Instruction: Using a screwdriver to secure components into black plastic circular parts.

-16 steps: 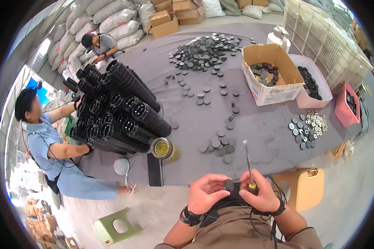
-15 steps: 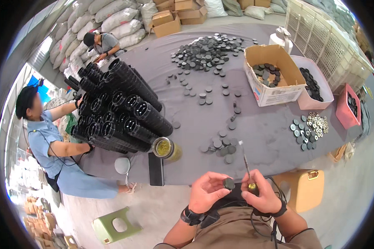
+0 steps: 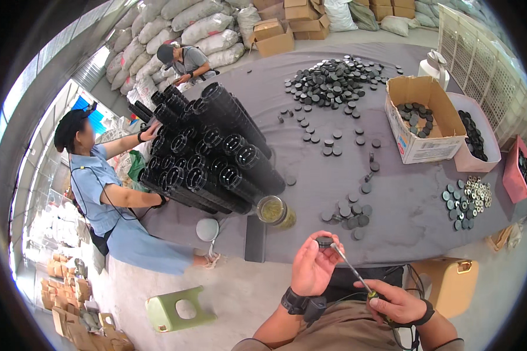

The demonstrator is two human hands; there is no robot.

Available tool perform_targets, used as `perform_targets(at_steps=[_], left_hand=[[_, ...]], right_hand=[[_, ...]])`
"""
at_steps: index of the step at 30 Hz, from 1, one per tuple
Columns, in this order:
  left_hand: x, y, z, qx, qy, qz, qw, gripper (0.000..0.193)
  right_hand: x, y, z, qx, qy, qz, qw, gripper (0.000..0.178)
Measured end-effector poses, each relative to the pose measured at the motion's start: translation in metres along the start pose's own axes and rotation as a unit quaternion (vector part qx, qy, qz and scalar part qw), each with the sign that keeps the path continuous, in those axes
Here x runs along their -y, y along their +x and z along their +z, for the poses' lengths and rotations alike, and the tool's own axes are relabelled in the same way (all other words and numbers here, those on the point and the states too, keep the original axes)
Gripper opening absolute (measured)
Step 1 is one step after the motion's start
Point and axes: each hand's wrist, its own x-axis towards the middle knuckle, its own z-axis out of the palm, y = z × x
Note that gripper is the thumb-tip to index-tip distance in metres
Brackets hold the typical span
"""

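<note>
1. The grey table (image 3: 345,152) fills most of the room ahead; a stack of black tubes (image 3: 211,152) lies along its left edge, where a co-worker in blue (image 3: 99,187) reaches into it.
2. A cardboard box (image 3: 421,120) of black discs stands near the right edge, with a pink tray (image 3: 477,134) beside it.
3. A heap of black caps (image 3: 334,82) covers the far side; loose ones trail toward the near edge.
4. A glass jar (image 3: 274,210) stands at the near edge.
5. The left hand (image 3: 313,266) pinches one black cap (image 3: 324,241) just off the near edge.
6. The right hand (image 3: 392,301) is closed round a screwdriver (image 3: 351,269), tip at the cap.
7. It looks like the cap is being worked with the tip; the next move calls for a steady cap. Nothing blocks the hands.
</note>
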Motion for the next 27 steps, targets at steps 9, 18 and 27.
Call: perform_targets(at_steps=[9,18,27], left_hand=[[-0.005,-0.004,0.003,0.048,0.113,0.093,0.988,0.04],[-0.005,-0.006,0.002,0.054,0.191,0.167,0.966,0.044],[-0.007,-0.009,0.0,0.073,0.315,0.243,0.915,0.044]], right_hand=[[-0.001,0.0,0.007,0.1,0.228,0.046,0.967,0.047],[-0.002,-0.004,0.014,0.123,0.437,0.085,0.887,0.049],[-0.008,-0.004,0.021,0.174,0.522,0.089,0.83,0.051]])
